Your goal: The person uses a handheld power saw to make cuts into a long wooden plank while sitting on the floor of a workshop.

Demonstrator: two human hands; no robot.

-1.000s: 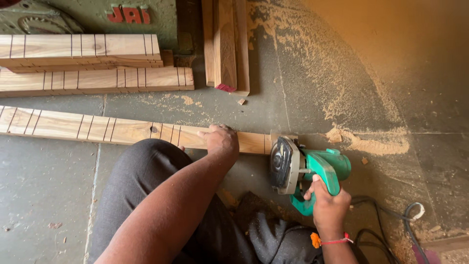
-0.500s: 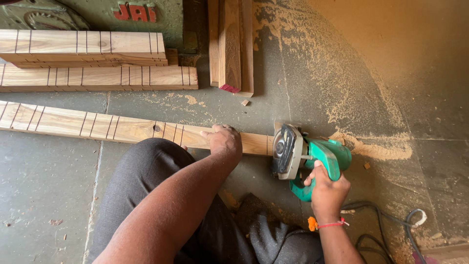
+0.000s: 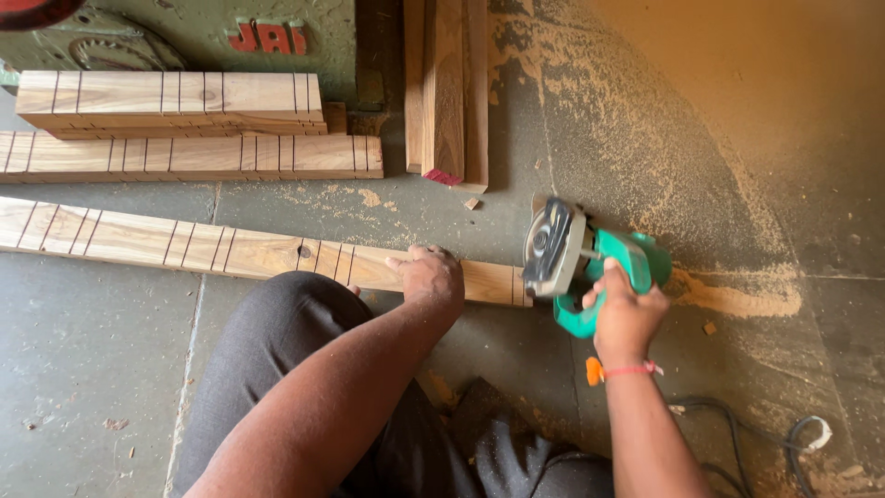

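A long wooden plank (image 3: 194, 244) with dark pencil lines across it lies on the grey floor. My left hand (image 3: 429, 277) presses flat on the plank near its right end. My right hand (image 3: 625, 314) grips the handle of a green hand-held circular saw (image 3: 590, 258). The saw's round blade guard (image 3: 548, 244) sits just past the plank's right end, slightly above the floor. My knee in dark trousers (image 3: 286, 332) rests against the plank's near edge.
Two more marked planks (image 3: 184, 157) are stacked at the back left before a green machine base (image 3: 212, 37). Upright-lying wood pieces (image 3: 447, 92) sit at the back middle. Sawdust (image 3: 737, 295) covers the floor to the right. A black cable (image 3: 737, 424) runs at the bottom right.
The saw and my right hand have lifted and shifted slightly right and away from the plank's end. My left hand has stayed on the plank.
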